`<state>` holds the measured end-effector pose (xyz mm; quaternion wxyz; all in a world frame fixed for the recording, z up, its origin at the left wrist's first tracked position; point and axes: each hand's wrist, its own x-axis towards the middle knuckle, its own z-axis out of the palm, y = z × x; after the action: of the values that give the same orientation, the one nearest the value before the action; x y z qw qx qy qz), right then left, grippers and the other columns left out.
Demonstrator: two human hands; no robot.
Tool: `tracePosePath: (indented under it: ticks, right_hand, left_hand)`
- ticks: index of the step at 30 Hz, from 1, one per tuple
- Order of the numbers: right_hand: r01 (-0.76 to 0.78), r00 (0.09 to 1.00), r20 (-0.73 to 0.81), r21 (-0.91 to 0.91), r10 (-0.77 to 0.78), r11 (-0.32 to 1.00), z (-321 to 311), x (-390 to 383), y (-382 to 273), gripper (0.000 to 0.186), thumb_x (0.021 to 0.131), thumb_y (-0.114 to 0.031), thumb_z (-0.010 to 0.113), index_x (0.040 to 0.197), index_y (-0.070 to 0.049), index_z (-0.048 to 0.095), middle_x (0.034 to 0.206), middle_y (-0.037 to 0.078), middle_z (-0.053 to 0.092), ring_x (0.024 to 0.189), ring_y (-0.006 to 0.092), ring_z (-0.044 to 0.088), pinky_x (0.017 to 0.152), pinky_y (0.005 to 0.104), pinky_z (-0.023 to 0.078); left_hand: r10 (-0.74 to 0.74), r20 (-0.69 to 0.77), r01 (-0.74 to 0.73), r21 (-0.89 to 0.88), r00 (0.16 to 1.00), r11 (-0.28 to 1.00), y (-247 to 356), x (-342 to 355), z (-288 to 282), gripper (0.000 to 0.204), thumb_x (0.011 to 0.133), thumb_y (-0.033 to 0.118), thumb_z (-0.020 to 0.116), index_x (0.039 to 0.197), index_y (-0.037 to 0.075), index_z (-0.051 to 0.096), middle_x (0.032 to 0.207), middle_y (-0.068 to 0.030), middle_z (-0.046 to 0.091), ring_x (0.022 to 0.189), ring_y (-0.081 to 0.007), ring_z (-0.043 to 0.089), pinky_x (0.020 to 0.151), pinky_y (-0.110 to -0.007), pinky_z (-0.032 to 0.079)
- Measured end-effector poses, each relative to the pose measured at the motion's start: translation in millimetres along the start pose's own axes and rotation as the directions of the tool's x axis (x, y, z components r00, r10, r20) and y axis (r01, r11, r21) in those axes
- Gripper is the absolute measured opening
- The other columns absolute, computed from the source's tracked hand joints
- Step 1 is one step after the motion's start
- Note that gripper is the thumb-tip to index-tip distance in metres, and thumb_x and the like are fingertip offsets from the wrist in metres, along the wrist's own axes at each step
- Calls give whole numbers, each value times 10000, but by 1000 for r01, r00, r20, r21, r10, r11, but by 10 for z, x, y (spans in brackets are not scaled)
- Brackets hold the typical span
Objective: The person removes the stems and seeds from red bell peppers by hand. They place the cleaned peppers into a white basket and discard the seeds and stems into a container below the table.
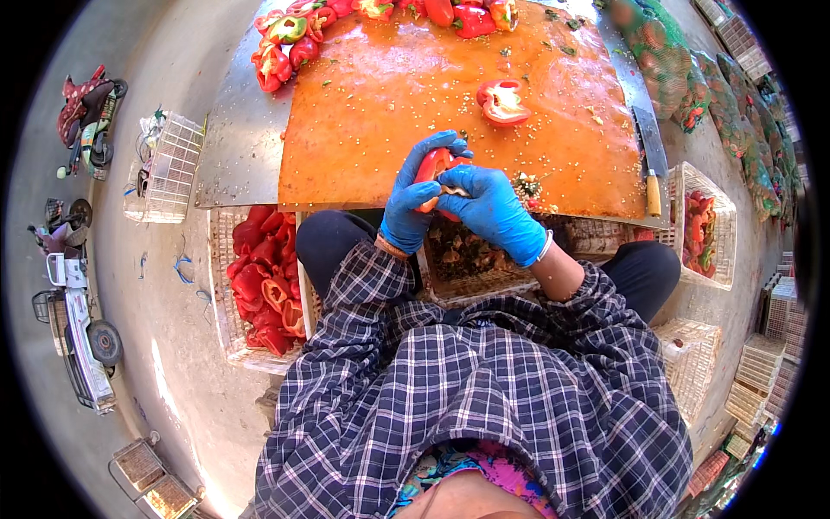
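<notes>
Above the near edge of the orange board [372, 112], my blue-gloved left hand [406, 203] is wrapped round a piece of red bell pepper [432, 164]. My right hand [497, 214], also gloved in blue, has its thumb and fingers closed on the pepper's inner side, where a pale bit shows between them. The right fingertips are partly hidden. A cut red bell pepper [503, 104] lies on the board farther off, its pale inside showing. Seeds are scattered around it, and a small clump of seedy scraps [526, 184] sits beside my right hand.
A knife [650, 156] with a wooden handle lies along the board's right edge. Cut peppers [285, 43] are heaped at the far left. A crate of red peppers [264, 285] stands left of my legs; a scrap crate [467, 281] sits between them. Net sacks [661, 65] stand far right.
</notes>
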<state>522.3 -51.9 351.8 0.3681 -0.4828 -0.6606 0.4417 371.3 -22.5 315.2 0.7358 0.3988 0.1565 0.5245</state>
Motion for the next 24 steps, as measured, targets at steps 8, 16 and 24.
tracePosePath:
  ticks: [8,16,24]
  right_hand:
    - [306,936,-59,-346,-346,887,0,-17,29,173,777,-115,804,934,-86,738,855,74,709,766,183,667,672,310,536]
    - [138,988,-52,-161,-148,977,-54,-16,48,122,796,-82,770,906,-55,724,829,62,697,735,166,649,667,312,523]
    - [-243,968,156,422,194,873,-582,-330,-209,145,816,-76,727,950,-24,713,895,49,685,874,118,639,809,273,507]
  left_hand:
    - [-243,-6,230,-305,970,924,-34,-27,-45,681,821,258,591,1437,15,432,1307,-239,552,1189,-342,581,1038,-443,478]
    - [-178,-62,173,-82,982,981,-38,0,36,666,802,216,604,1418,10,456,1290,-209,573,1155,-295,605,1019,-412,498]
    - [-52,-189,14,-195,981,981,63,-17,14,722,894,443,569,1477,72,362,1390,-211,494,1235,-358,542,1037,-453,474]
